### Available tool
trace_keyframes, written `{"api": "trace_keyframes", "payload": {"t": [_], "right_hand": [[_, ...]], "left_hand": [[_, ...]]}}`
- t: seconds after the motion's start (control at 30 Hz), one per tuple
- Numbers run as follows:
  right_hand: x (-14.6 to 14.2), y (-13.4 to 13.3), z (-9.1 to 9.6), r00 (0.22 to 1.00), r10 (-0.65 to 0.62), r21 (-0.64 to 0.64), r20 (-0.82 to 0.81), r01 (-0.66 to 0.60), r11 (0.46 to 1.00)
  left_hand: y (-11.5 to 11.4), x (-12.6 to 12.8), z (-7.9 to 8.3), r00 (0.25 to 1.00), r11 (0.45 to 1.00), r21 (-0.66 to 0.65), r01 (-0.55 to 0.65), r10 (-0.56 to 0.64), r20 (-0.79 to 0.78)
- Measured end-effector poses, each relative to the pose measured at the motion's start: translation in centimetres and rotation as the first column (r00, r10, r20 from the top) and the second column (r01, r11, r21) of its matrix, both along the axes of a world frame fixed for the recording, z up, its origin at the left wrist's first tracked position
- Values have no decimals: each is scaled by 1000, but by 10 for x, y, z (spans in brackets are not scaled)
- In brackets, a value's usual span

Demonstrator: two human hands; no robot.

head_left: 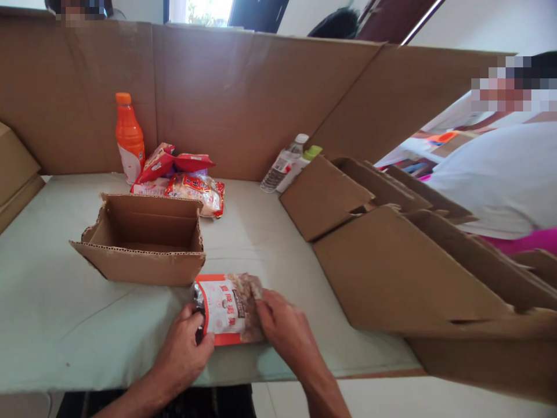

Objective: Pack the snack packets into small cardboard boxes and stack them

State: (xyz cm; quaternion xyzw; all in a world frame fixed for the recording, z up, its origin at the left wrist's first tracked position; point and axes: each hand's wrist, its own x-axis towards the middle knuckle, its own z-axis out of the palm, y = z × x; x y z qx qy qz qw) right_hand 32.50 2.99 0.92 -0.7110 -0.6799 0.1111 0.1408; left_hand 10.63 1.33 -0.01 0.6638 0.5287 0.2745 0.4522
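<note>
An orange, white and brown snack bag [224,307] with printed characters lies on the table in front of me. My left hand [187,342] grips its left end between thumb and fingers. At the bag's right edge, my right hand [282,325] holds on with the fingers curled and partly hidden. Just behind the bag stands an open cardboard box [148,267], its flaps raised; the part of its inside that shows holds nothing. Red snack packets [195,191] are piled beyond the box.
An orange drink bottle [129,139] stands at the back left, and a clear water bottle [285,165] leans farther right. Cardboard boxes [391,273] line the right side. A tall cardboard wall [243,104] closes off the back. Another person sits at the right.
</note>
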Motion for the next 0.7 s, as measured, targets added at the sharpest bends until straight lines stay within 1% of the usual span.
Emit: {"api": "trace_keyframes", "payload": {"t": [0.03,0.07,0.13,0.23,0.3,0.37,0.43,0.53,0.57,0.6,0.7], "right_hand": [[5,2,1,999,-7,40,-35,8,999],[9,6,1,998,-20,52,-61,23,998],[9,13,1,995,-42,15,-89,43,999],[-1,25,-5,992,-42,-47,-116,36,998],[-5,28,-8,987,-39,-59,-153,30,998],[-2,26,-8,978,-24,-72,-208,9,997],[5,22,-7,949,-17,-120,-315,-22,993],[18,15,-9,853,-63,-218,-518,-60,974],[21,15,-11,834,-69,-218,-547,-62,974],[24,15,-13,833,-63,-198,-550,-56,979],[29,22,-22,875,-20,-95,-484,-30,995]], "left_hand": [[0,1,0,1000,1000,10,10,-10,-10],[-1,2,-1,999,1000,16,25,-24,-21],[0,3,0,998,999,17,47,-46,-50],[2,5,1,996,1000,10,25,-24,-90],[3,6,1,996,1000,10,13,-12,-90],[3,6,0,996,1000,13,13,-12,-84],[3,6,0,996,1000,10,14,-13,-89],[4,6,1,993,999,13,29,-28,-113],[4,6,1,992,999,18,37,-35,-121],[5,7,1,991,999,24,42,-38,-128],[5,8,1,991,999,33,40,-35,-129]]}}
